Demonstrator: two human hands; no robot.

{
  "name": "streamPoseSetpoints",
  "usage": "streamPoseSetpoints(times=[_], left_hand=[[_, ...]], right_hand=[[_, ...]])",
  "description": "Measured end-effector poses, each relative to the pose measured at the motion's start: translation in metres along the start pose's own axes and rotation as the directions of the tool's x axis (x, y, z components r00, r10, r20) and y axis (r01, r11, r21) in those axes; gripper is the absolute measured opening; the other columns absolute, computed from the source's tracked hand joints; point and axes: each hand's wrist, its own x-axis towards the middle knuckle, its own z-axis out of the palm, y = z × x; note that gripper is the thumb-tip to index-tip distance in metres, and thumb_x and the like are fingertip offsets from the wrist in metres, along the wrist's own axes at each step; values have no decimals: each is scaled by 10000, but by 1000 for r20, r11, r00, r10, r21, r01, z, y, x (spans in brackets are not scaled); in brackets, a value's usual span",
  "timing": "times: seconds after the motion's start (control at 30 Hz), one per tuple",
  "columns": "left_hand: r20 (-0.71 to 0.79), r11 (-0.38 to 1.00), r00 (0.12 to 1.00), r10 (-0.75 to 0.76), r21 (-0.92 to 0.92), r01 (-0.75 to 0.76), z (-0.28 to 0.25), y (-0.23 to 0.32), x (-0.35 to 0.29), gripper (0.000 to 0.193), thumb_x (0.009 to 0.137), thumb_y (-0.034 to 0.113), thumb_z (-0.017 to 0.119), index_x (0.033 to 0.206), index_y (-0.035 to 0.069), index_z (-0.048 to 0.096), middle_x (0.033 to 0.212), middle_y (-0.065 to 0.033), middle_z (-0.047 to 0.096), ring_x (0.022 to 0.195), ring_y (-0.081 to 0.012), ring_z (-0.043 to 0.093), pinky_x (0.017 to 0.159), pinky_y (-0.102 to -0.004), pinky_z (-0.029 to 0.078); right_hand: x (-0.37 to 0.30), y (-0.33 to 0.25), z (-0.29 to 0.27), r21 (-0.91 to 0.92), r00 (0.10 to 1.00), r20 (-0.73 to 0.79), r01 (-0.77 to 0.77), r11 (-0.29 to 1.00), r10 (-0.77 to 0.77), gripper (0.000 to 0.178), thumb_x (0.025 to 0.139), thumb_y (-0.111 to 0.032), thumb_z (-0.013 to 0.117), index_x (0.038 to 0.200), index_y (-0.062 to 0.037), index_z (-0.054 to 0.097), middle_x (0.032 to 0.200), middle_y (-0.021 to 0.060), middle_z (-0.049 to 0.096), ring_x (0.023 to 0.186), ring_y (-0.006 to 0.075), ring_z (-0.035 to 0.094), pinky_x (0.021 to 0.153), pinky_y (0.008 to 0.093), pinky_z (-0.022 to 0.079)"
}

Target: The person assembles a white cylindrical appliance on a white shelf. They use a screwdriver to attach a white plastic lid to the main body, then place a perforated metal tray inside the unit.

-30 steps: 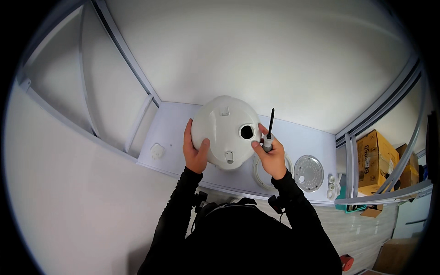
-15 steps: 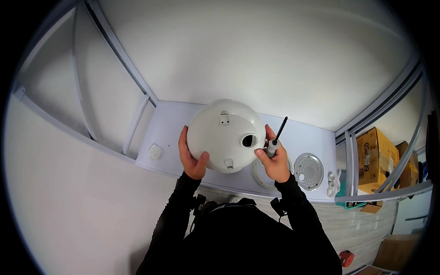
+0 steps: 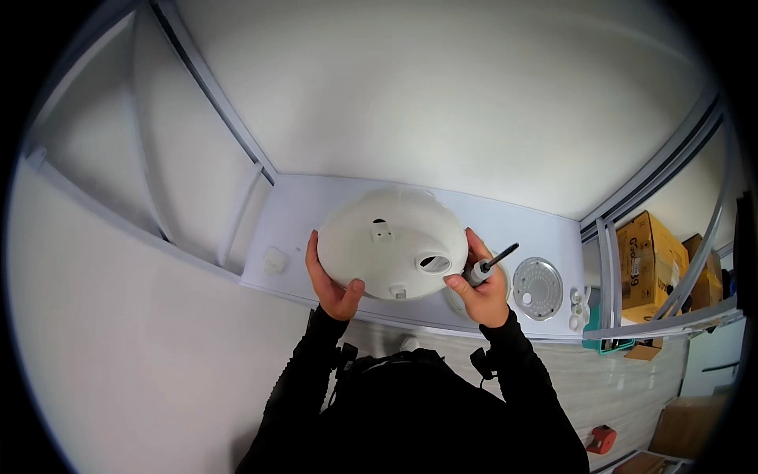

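A large white domed plastic housing (image 3: 347, 249) is held over the table between my two hands. It has a round opening at its right and small recessed mounts on its surface. My left hand (image 3: 333, 292) grips the left side, thumb on top and fingers partly hidden behind the rim. At the right edge, my right hand (image 3: 488, 299) grips the housing too, with a screwdriver (image 3: 500, 256) tucked in the same hand, its dark shaft pointing up and right. Under that hand lies a pale ring-shaped part (image 3: 455, 305), mostly covered.
On the white table (image 3: 521, 229), a perforated round disc (image 3: 538, 289) lies right of my hand, beside small white parts (image 3: 577, 309). Another small white part (image 3: 275, 261) sits at the left. Metal frame bars flank both sides; a yellow-brown carton (image 3: 647, 268) stands beyond the right one.
The housing has tilted, so its face looks flatter and its far side has dropped. The screwdriver has swung from steep to more slanted toward the right. Both hands keep their hold.
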Motion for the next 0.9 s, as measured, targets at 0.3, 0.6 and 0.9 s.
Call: streamPoseSetpoints(times=[0.3, 0.6, 0.9], left_hand=[[-11, 996, 998, -57, 70, 58, -85, 22, -16, 1063, 885, 242, 764, 1618, -44, 50, 1610, -217, 283, 1462, -307, 350, 1177, -449, 340], [164, 938, 960, -226, -230, 260, -213, 48, -64, 800, 992, 297, 591, 1643, 70, 186, 1623, -116, 367, 1453, -269, 424, 1160, -433, 415], [70, 494, 811, -581, -762, 419, -264, 93, -100, 705, 987, 174, 504, 1633, 64, 245, 1615, -129, 399, 1422, -287, 475, 1135, -424, 440]], right_hand=[[-9, -52, 86, -403, 942, 102, 332, 853, -319, 692, 715, 6, 874, 1361, -57, 634, 1128, 151, 728, 911, 322, 697, 815, 359, 568], [-28, -55, 197, -472, 690, 409, 720, 509, -597, 405, 680, -104, 799, 1061, -239, 767, 975, -62, 687, 976, 244, 665, 825, 419, 604], [-52, -1, 241, -457, 788, 422, 612, 645, -448, 337, 582, 94, 751, 861, -87, 697, 1020, 46, 662, 1136, 360, 662, 782, 417, 581]])
